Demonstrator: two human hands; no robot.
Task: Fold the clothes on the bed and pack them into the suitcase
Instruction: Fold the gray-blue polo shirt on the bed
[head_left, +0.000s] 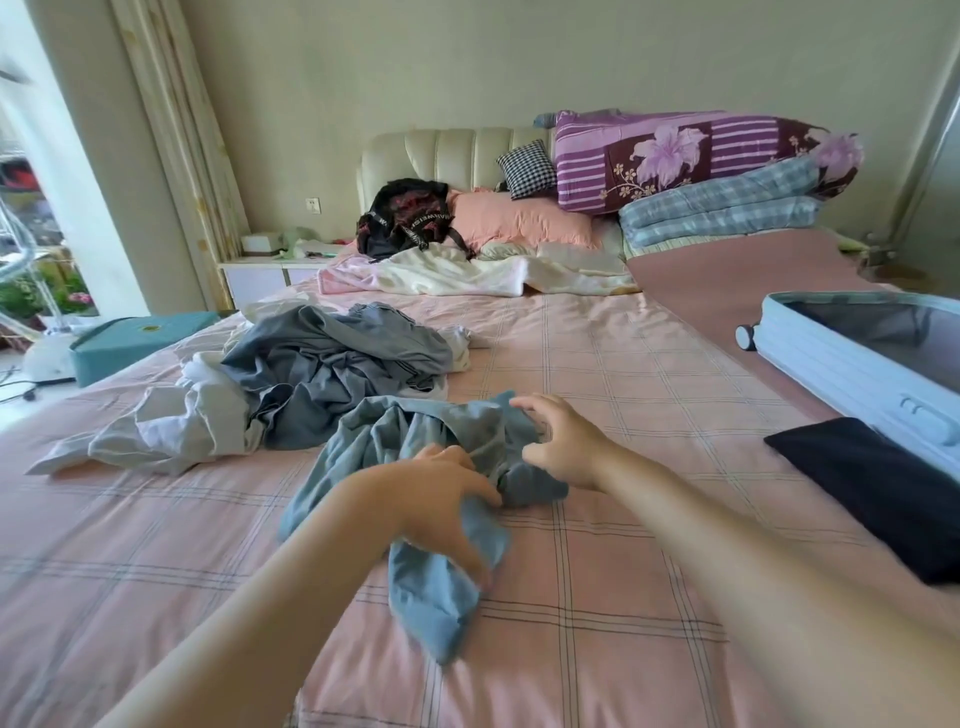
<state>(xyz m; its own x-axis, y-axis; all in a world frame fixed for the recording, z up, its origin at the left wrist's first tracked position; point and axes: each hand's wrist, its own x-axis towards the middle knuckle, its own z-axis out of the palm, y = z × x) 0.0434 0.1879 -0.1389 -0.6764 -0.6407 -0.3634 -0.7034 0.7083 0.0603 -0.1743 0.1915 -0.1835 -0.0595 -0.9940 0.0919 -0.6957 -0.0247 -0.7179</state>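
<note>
Presently, the crumpled blue garment (384, 441) was found on the bed (623, 405), pressed under the spread left hand (447, 499); the right hand (563, 441) was poised open, gripping nothing. Flattening before folding was judged advisable.

**Bed and its load**

The bed (597, 395) wears a pink checked sheet. A blue garment (395, 431) lies crumpled at the middle front, with a pile of clothes (311, 374), grey and white, just beyond it to the left. An open suitcase (831, 364) rests at the right edge on a mauve mat (717, 280), with a navy cloth (872, 483) just beside it. A blanket (457, 275), pillow (519, 218), quilts (701, 156) and black bag (405, 218) crowd the head.
</note>
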